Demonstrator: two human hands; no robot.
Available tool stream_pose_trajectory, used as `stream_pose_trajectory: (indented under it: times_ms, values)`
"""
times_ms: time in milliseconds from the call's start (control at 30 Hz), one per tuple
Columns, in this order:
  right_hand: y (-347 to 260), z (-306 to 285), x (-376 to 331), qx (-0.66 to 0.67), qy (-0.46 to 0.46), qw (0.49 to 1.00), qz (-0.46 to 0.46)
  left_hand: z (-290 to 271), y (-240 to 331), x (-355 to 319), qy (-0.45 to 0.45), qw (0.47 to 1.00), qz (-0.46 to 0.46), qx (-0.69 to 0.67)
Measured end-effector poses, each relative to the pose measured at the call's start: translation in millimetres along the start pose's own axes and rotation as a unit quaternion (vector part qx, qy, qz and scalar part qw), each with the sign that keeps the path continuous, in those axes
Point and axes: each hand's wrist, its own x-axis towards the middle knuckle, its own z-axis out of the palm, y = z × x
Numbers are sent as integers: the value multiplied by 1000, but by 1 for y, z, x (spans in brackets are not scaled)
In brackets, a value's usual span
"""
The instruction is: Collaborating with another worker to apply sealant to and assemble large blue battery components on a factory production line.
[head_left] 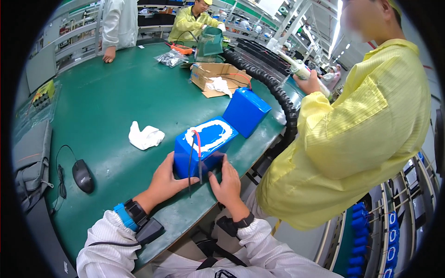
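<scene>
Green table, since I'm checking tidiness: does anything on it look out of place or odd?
Mildly: a crumpled white cloth lies loose, unfolded, left of the blue block between the hands. That block's white ring also looks uneven, its edges ragged.

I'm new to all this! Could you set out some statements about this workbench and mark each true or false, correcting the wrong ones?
1. The left hand and right hand are on opposite sides of the nearer blue block. True.
2. The white paste on that block forms a straight line. False: the paste forms a rounded ring.
3. A second blue block lies beyond it, to the right. True.
4. The computer mouse is right of both blocks. False: the mouse lies to their left.
5. The nearest co-worker in yellow is empty-handed. False: the co-worker holds a white tube.
</scene>
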Motion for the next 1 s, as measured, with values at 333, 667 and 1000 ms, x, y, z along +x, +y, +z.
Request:
stream_pose_trajectory:
  times_ms: [333,667,1000]
  values:
    - [-1,0,-3,14,1,1000,-4,-4,6,-4,-28,998,-46,21]
    - [0,1,-4,19,4,1000,3,-4,8,-3,-14,1000,-23,7]
    - [-1,0,-4,1,17,1000,-7,-3,10,-3,-14,999,-27,-9]
